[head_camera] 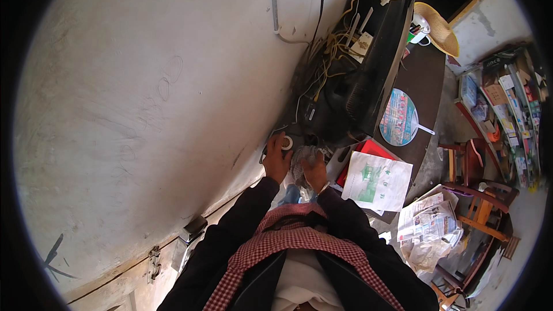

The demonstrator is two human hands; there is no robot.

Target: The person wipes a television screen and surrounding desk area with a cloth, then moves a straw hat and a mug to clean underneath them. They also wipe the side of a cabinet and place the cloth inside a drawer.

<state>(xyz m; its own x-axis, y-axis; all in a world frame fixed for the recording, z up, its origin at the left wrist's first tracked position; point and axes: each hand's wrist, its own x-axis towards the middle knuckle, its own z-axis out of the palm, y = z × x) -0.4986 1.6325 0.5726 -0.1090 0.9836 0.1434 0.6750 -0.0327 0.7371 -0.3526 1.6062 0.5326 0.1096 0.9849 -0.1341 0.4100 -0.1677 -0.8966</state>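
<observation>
My right hand (315,171) grips a grey cloth (304,165) that hangs at the near edge of the dark table. My left hand (277,160) lies at the table's corner by the wall, its fingers around the side of a roll of tape (286,142); whether it grips the roll I cannot tell. Just beyond both hands stands the back of a black television or monitor (345,99), with tangled yellow and black cables behind it. To the right of the cloth lie a red folder (376,151) and a white exercise book (377,181) with green print.
A round hand fan (398,116) lies on the dark table (421,82). White routers (362,46), a mug (420,34) and a straw hat (437,30) are farther back. Wooden chairs (473,164), newspapers (432,220) and loaded shelves (505,103) stand at right. The wall (173,73) borders the left.
</observation>
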